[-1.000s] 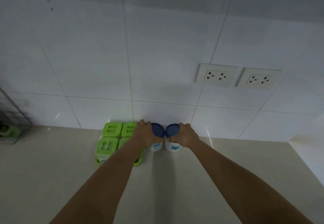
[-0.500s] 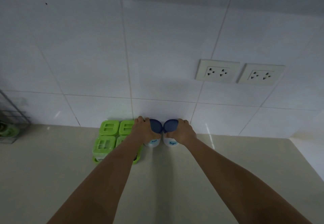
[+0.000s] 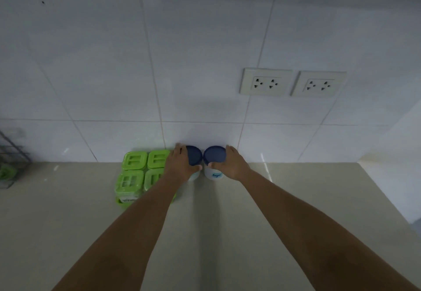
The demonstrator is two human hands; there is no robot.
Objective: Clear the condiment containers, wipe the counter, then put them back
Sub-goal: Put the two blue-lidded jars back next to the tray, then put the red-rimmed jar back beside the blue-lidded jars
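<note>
Up against the tiled wall [image 3: 205, 51], at the back of the beige counter [image 3: 68, 233], sit my two white jars with dark blue lids, side by side and nearly touching. My left hand [image 3: 180, 165] is wrapped around the left jar [image 3: 194, 158], fingers curled behind it and thumb across the front, so that one's gripped. My right hand [image 3: 232, 165] is closed the same way on the right jar [image 3: 214, 163], thumb just above its little blue label. Both jars look like they're resting on the counter. Just beside my left hand is the green four-pack of square containers [image 3: 136, 172], partly hidden under my forearm.
</note>
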